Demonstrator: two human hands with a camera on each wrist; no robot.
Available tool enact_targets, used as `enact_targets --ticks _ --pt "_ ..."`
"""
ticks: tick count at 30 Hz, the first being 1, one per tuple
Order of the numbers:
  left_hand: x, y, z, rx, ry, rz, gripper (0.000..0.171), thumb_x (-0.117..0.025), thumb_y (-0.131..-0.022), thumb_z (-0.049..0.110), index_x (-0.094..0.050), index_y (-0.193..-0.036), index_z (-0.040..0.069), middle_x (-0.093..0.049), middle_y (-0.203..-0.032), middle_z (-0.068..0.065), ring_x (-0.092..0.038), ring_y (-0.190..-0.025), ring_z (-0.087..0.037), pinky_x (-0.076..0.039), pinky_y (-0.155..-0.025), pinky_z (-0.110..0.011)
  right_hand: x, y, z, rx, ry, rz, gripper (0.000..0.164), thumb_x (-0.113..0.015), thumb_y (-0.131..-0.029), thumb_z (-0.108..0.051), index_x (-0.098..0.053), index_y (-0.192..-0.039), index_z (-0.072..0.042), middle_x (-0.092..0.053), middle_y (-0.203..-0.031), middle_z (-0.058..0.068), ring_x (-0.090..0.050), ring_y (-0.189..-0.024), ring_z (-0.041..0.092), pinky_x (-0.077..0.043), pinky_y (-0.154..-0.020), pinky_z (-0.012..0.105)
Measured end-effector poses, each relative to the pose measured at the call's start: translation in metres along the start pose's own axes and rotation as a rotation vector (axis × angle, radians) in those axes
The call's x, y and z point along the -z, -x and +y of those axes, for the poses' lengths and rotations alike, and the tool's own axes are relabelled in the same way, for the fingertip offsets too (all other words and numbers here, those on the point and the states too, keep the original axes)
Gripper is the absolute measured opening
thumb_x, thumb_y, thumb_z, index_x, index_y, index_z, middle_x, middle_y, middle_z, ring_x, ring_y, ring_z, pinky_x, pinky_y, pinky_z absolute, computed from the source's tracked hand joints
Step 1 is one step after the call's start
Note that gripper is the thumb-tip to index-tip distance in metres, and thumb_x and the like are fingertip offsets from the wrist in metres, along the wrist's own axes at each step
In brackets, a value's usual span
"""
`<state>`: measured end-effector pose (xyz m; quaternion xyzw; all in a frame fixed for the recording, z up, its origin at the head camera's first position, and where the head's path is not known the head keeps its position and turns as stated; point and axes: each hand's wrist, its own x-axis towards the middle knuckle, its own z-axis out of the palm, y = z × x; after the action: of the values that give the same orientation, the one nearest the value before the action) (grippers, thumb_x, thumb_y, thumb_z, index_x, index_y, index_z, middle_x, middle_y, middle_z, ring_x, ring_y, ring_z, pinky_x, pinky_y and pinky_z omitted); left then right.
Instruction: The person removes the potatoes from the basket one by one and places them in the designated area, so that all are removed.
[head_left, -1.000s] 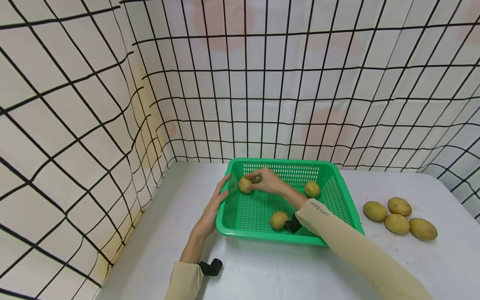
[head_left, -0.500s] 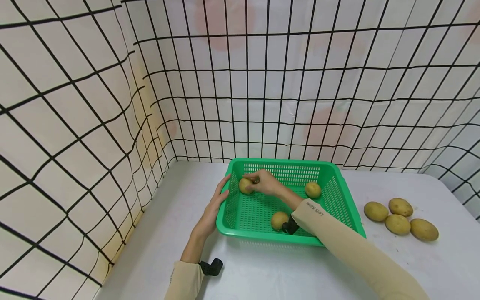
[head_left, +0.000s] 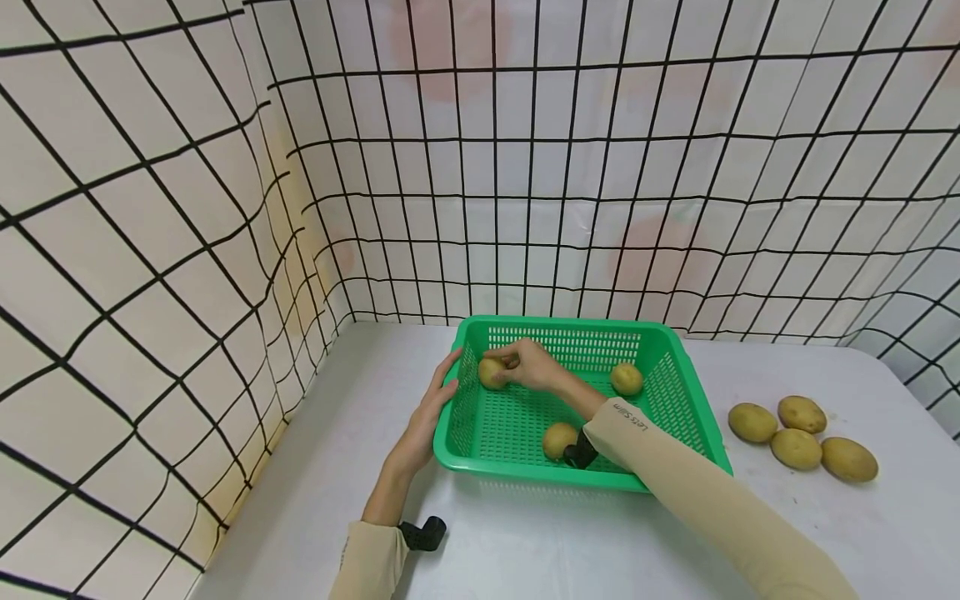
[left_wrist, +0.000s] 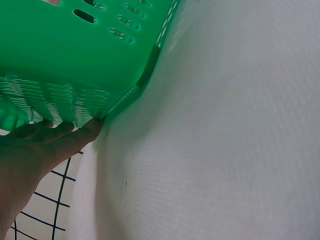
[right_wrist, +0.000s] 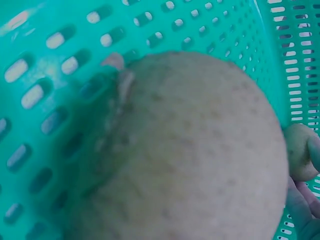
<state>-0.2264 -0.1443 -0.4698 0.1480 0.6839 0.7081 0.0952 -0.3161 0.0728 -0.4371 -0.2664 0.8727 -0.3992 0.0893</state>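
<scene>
Holding three potatoes (head_left: 627, 379), the green basket (head_left: 525, 472) stands upright.

R sleeve (head_left: 701, 500): beige, long, dk lettering (head_left: 630, 415) nr cuff, approx "Let's Slim". L sleeve (head_left: 371, 558): same beige. L wrist cam (head_left: 427, 534), R wrist cam (head_left: 581, 451): blk, sm. L hand (head_left: 426, 414), R hand (head_left: 531, 367) bare.

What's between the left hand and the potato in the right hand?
The left wall of the green basket. The head view shows it: left hand at its outer side, the potato inside, pinched by the right hand.
</scene>
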Motion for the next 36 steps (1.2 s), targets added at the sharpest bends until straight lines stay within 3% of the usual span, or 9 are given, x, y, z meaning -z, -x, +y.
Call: enact_targets --ticks 17,30,36 --pt "-0.002 0.000 0.001 -0.002 0.003 -0.003 0.054 -0.031 -0.112 0.042 -0.016 -0.164 0.041 0.000 -0.175 0.002 -0.005 -0.161 -0.036 -0.013 -0.124 -0.069 0.012 0.003 -0.002 -0.012 -0.074 -0.031 0.044 -0.074 -0.093 -0.002 -0.066 -0.137 -0.002 -0.061 -0.144 0.021 -0.067 -0.123 0.039 -0.058 -0.098 0.046" --pt "0.000 0.000 0.001 0.006 -0.010 0.006 0.054 -0.030 -0.112 0.041 -0.015 -0.164 0.040 -0.001 -0.175 0.000 -0.006 -0.161 -0.037 -0.013 -0.124 -0.070 0.022 0.008 -0.008 0.030 -0.092 -0.049 0.045 -0.074 -0.094 -0.004 -0.063 -0.138 0.001 -0.064 -0.138 0.023 -0.069 -0.119 0.038 -0.061 -0.092 0.040" --pt "-0.001 0.000 0.002 0.013 -0.024 0.020 0.052 -0.030 -0.113 0.040 -0.017 -0.163 0.042 -0.004 -0.175 0.002 -0.005 -0.161 -0.033 -0.010 -0.125 -0.068 0.035 0.013 -0.015 0.004 -0.153 -0.064 0.047 -0.073 -0.095 -0.003 -0.062 -0.140 0.001 -0.061 -0.143 0.023 -0.065 -0.124 0.041 -0.058 -0.097 0.045"
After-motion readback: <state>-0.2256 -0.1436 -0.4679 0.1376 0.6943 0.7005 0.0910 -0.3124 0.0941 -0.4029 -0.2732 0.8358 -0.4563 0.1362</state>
